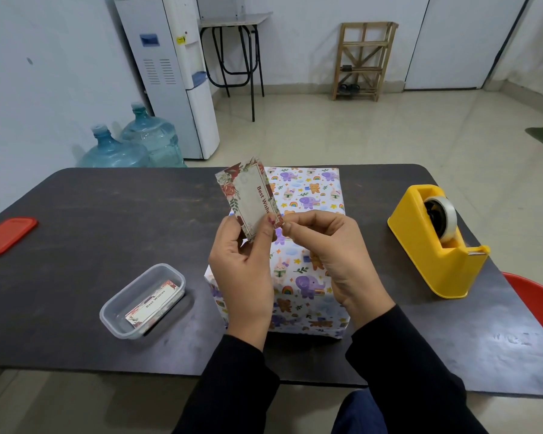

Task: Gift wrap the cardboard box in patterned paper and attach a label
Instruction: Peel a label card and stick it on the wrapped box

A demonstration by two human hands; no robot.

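Observation:
The box (pixel 308 195), covered in white paper printed with elephants, bears and rainbows, stands in the middle of the dark table (pixel 91 220). Above it I hold a floral "Best Wishes" label (pixel 248 195) upright. My left hand (pixel 245 264) grips the label's lower end between thumb and fingers. My right hand (pixel 333 249) pinches the label's lower right corner with thumb and forefinger. Both hands hide part of the box's top.
A clear plastic tub (pixel 107 311) holding more labels (pixel 152 303) sits at the front left. Its red lid (pixel 7 236) lies at the far left edge. A yellow tape dispenser (pixel 436 245) stands to the right. A red chair (pixel 539 299) shows at the right edge.

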